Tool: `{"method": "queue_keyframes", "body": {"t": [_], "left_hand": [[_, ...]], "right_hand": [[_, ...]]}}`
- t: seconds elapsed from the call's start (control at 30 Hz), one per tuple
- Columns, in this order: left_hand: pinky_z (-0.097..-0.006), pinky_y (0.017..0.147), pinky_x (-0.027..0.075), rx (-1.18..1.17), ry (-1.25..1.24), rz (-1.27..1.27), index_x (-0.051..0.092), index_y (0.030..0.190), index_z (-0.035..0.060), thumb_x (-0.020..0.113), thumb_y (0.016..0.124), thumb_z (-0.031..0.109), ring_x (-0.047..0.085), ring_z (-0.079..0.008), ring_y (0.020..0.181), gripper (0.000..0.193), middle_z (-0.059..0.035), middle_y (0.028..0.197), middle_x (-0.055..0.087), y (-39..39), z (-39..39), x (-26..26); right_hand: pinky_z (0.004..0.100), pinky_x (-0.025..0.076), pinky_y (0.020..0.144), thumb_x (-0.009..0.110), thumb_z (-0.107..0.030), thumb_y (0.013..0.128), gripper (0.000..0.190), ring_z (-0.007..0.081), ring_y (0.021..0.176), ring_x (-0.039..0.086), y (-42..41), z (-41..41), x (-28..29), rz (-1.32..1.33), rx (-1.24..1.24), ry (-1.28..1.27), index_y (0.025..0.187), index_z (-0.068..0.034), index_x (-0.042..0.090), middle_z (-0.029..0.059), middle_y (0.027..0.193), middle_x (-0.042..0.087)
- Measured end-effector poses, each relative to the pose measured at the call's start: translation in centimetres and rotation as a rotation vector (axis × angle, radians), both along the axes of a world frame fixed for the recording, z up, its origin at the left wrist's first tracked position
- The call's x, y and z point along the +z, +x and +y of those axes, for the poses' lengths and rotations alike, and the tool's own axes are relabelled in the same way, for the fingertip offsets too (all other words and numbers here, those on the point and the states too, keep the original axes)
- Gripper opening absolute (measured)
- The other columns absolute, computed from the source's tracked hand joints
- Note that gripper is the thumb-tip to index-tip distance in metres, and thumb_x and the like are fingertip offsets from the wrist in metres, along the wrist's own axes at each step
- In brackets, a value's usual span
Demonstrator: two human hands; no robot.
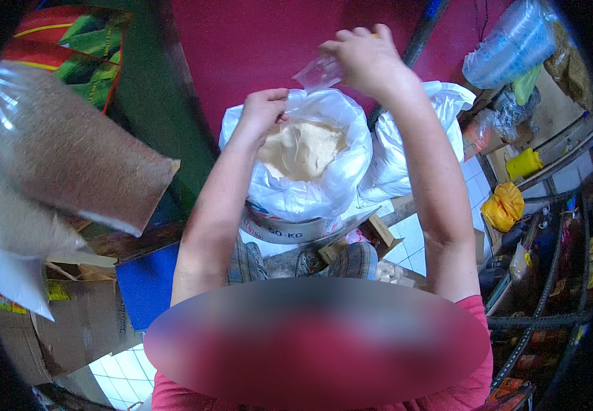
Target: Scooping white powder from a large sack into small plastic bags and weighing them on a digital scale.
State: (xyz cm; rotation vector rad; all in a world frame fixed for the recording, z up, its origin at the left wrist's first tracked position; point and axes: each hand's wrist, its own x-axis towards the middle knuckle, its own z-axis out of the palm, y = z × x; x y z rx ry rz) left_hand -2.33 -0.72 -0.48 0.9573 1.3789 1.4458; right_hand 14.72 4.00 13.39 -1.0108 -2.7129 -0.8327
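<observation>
Before me stands an open woven sack [296, 231] with a white plastic liner [347, 149] folded over its rim. Pale tan granular stuff, perhaps sugar [322, 146], fills it, with a ridge across its surface. My right hand [371, 59] is raised beyond the sack's far right rim and grips a small clear plastic bag [319, 72]. A bit of something yellow shows at its fingertips. Over the far left part of the rim is my left hand [265, 113], its fingers curled; whether they pinch anything is hidden.
Right of the sack leans another white sack [389, 154]. Large clear bags of brown grain-like stuff [80, 138] bulge in from the left, above cardboard boxes [78, 318]. Shelving [538, 321] with packets, a yellow bundle [504, 205] and rolled plastic bags [512, 43] line the right.
</observation>
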Motion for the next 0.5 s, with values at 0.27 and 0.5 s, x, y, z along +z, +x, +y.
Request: {"method": "queue_keyframes", "body": {"t": [0.27,0.5], "left_hand": [[-0.0188,0.056,0.048,-0.056,0.013,-0.2,0.055,0.114,-0.0052,0.048,0.077,-0.007,0.057,-0.0097,0.063,0.038,-0.0118,0.102,0.06,-2.2,-0.4,0.9],[-0.0196,0.062,0.048,-0.018,0.091,-0.162,0.049,0.121,-0.0063,0.047,0.077,-0.004,0.058,-0.0093,0.068,0.044,-0.0128,0.104,0.059,-3.0,-1.7,2.6]], "right_hand": [[0.0543,0.023,0.098,0.047,-0.024,0.087,0.027,0.0233,0.11,0.049,0.6,6.3,-14.8,-0.481,-0.173,-0.149,0.109,-0.022,0.063,0.003,0.111,0.058],[0.0528,0.026,0.096,0.051,-0.02,0.082,0.026,0.0218,0.108,0.05,0.1,9.1,-23.6,-0.323,-0.154,-0.212,0.107,-0.021,0.061,0.0011,0.107,0.056]]}}
